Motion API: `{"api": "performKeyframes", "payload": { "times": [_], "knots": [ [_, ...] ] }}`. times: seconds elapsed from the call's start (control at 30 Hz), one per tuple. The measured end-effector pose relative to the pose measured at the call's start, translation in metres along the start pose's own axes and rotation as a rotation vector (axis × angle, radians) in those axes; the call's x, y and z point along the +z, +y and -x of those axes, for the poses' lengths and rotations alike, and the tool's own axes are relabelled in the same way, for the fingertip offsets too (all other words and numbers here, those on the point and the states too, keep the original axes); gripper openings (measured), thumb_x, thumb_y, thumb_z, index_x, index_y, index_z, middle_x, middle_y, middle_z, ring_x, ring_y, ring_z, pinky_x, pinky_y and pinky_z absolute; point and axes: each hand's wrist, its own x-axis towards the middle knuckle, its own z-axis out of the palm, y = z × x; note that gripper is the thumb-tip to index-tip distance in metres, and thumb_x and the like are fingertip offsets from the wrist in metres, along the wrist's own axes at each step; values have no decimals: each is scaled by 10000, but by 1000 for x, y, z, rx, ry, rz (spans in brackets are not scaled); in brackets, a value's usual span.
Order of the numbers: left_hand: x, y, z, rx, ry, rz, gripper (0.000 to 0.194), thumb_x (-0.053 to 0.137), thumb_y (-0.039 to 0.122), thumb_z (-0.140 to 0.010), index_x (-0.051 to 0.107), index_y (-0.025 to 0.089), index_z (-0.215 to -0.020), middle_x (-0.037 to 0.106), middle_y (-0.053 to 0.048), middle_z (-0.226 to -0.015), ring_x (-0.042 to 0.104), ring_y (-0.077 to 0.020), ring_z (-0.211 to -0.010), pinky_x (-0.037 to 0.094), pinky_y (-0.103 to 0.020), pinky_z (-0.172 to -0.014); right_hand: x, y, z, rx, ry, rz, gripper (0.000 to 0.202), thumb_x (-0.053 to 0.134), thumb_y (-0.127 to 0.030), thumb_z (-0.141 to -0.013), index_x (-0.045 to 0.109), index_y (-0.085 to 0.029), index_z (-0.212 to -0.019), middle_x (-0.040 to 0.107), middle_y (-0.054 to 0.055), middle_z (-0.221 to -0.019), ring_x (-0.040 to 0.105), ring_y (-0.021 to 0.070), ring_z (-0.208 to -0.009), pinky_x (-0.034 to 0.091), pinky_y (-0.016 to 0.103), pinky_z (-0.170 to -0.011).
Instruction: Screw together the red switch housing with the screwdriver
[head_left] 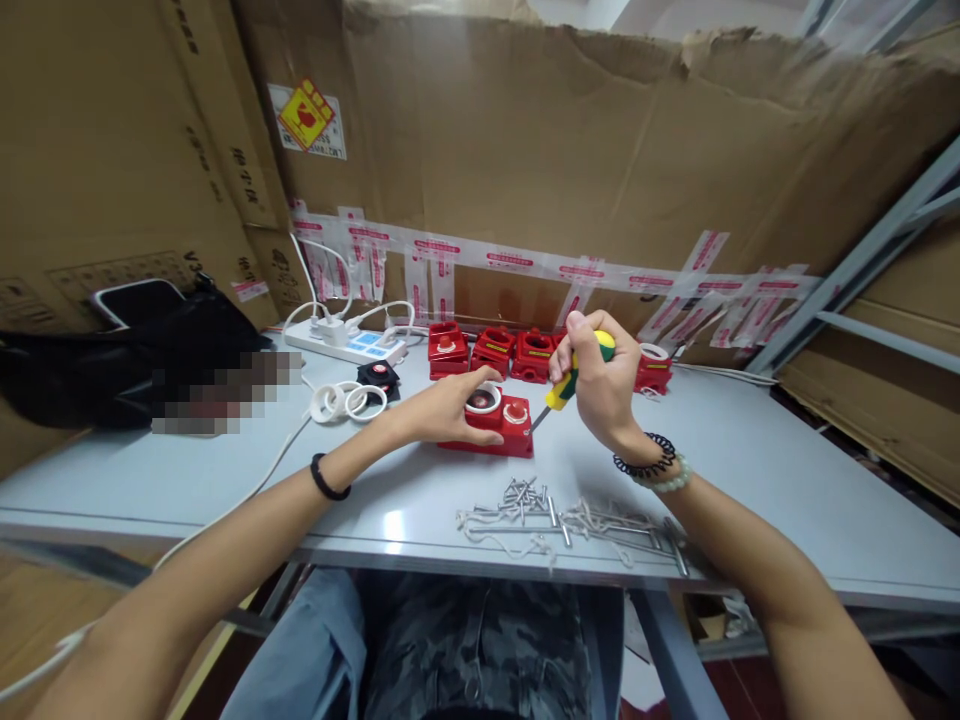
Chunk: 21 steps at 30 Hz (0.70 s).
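On the table in front of me lies a red box with a white ring and a round red knob on its top. My left hand grips this box from the left, fingers over the far side and thumb along the near side. In my right hand is a screwdriver with a yellow and green handle, held tilted. Its tip meets the right end of the red box, beside the knob; whether a screw sits there is too small to tell.
Loose screws and metal rods with strings lie near the front edge. Behind stand several red housings. To the left are white rings, black parts, a power strip and a black bag. Cardboard walls the back.
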Motion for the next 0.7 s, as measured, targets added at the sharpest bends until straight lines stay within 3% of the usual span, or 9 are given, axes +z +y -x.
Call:
{"api": "performKeyframes", "payload": {
  "times": [0.13, 0.47, 0.7],
  "knots": [
    [0, 1, 0, 24, -1, -18, 704, 684, 592, -671, 478, 205, -1222, 576, -109, -1249, 582, -279, -1095, 452, -386, -938, -2, 6, -4, 2, 20, -2, 345, 532, -423, -876, 385, -220, -638, 423, -94, -481, 464, 56, -409, 405, 196, -430],
    [2, 0, 0, 4, -2, 2, 712, 681, 597, -665, 482, 219, -1235, 562, -95, -1266, 566, -272, -1113, 445, -385, -954, -3, 10, -6, 45, 32, 21, 371, 506, -483, -872, 345, -229, -654, 392, -98, -497, 479, 60, -419, 440, 195, -435],
    [2, 2, 0, 4, -2, 7, 715, 690, 589, -666, 482, 205, -1232, 566, -103, -1249, 567, -269, -1104, 445, -391, -953, 0, 7, -4, 49, 24, -92, 347, 549, -418, -868, 378, -220, -641, 402, -95, -478, 465, 58, -412, 432, 194, -430]
  ]
}}
